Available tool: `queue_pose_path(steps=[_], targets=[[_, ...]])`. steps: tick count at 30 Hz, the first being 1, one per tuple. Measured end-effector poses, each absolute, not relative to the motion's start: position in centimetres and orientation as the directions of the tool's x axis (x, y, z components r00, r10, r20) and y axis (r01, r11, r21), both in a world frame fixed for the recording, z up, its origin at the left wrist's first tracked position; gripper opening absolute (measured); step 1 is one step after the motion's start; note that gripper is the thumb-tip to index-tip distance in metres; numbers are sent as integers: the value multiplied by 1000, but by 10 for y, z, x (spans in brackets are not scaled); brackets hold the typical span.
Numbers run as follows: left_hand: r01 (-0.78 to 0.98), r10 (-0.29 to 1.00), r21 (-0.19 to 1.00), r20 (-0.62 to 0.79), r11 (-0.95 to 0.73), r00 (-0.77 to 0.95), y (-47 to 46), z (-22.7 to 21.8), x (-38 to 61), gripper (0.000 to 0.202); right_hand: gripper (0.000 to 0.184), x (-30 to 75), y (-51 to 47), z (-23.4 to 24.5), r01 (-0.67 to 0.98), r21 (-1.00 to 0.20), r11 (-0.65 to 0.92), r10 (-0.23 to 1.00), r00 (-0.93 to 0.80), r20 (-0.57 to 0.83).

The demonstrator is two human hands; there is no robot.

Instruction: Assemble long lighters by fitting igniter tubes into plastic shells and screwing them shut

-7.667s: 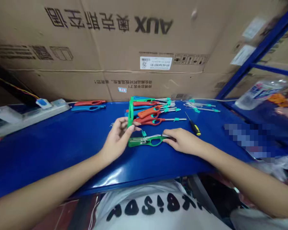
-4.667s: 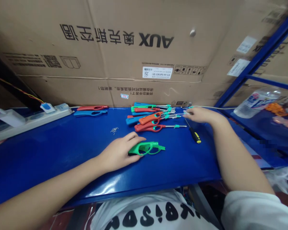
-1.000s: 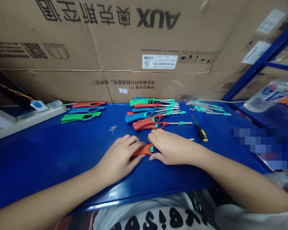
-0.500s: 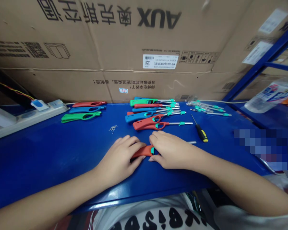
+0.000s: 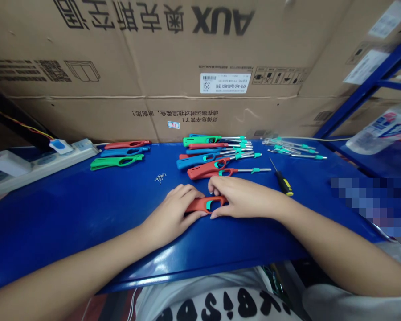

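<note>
A red long-nosed lighter [image 5: 198, 204] with a turquoise trigger lies flat near the front of the blue table. My left hand [image 5: 178, 208] is closed around its handle end. At the trigger-loop end, my right hand [image 5: 238, 198] grips it between thumb and curled fingers and hides its nozzle end. Just beyond my hands lies a pile of red, blue and green lighters [image 5: 203, 170] with metal nozzles pointing right. A black and yellow screwdriver [image 5: 283, 182] rests beyond my right forearm. Small screws [image 5: 160, 178] are heaped beyond my left hand.
Three handle shells, the nearest a green one [image 5: 116, 162], lie at the left beside a white power strip [image 5: 47, 169]. Metal nozzle rods [image 5: 289, 147] are piled at the back right. A large cardboard box [image 5: 173, 53] walls the back; a plastic bottle [image 5: 370, 136] stands far right.
My right hand has shifted away from the trigger, so more of the loop shows. Both hands remain on the lighter. The camera view has shifted slightly.
</note>
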State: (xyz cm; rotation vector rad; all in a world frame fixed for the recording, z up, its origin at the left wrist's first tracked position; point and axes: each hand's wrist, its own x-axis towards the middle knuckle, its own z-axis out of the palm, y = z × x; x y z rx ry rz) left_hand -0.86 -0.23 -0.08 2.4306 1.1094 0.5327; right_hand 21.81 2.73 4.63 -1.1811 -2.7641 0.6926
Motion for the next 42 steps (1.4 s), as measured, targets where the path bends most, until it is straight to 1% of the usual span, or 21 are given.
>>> queue_pose_path(steps=[4,6,10,14,16,19,22,27,32,34,38,42], targets=[[588,784,562,195,-582,589,1,-2,-9,23,17,238,43,54,674,-428,602,694,-706,-137],[581,783,571,196,-580,590,3,-3,-9,24,11,243,51,52,661,-460,592,676,-719,-163],[582,783,567,200,-583,589,4,-6,-9,26,10,246,58,46,632,-523,572,623,-749,-224],[585,777,554,202,-593,596,4,-6,-9,27,9,243,55,47,627,-476,617,620,-760,-197],[601,772,524,199,-604,603,2,-4,-8,32,10,242,51,49,624,-450,639,619,-764,-180],[638,771,462,184,-616,610,0,-1,-5,43,9,240,46,51,606,-455,652,610,-776,-160],[654,781,453,184,-606,597,-2,0,-3,38,8,240,43,51,591,-468,657,607,-783,-135],[633,793,501,209,-590,573,-2,-1,-2,35,9,243,44,52,600,-503,622,638,-761,-118],[602,800,548,248,-581,547,-3,-1,-3,35,13,244,52,49,581,-618,530,651,-746,-142],[577,803,579,269,-576,531,-3,-1,-4,31,14,243,57,45,571,-652,499,648,-745,-157],[535,846,669,303,-516,438,-2,0,-6,22,10,243,64,36,571,-642,512,650,-746,-145],[498,879,741,271,-450,391,-2,-1,-7,23,7,244,64,33,564,-611,556,625,-768,-140]])
